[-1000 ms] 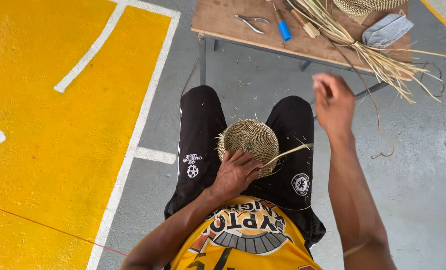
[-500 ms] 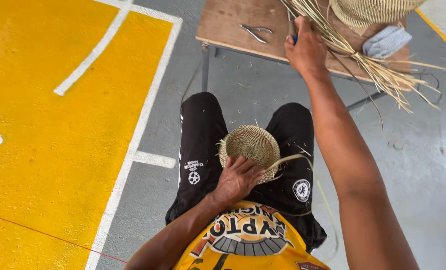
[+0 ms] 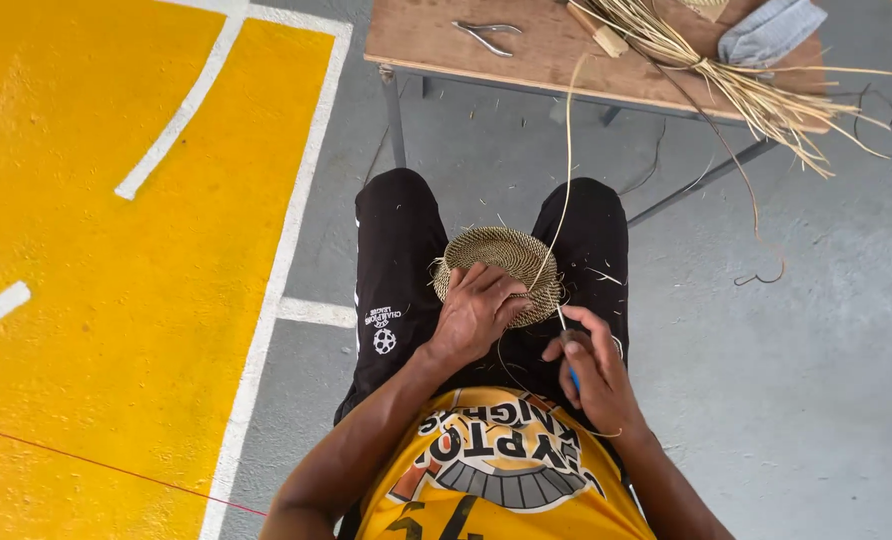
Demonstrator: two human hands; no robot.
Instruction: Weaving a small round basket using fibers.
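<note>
**Both hands at a woven disc on the lap**

A round woven straw disc lies on the seated person's lap, across the black shorts. The left hand rests on top of the disc's near half, fingers curled over its surface and pressing it down, so it holds the disc in place.

The right hand sits just beside the disc's right edge, close to the body. Its fingers are pinched narrow around a thin tool with a blue handle; only a short part of the tool shows, and its tip points toward the disc's rim. A single long straw strand rises from the disc near the right hand and curves up toward the desk.

The wooden desk stands ahead of the knees, well apart from the hands. On it lie a pair of metal pliers, a loose bundle of straw that fans out over the desk's right edge, and a folded grey cloth. The floor is grey concrete, with a yellow painted area bordered by white lines to the left.
</note>
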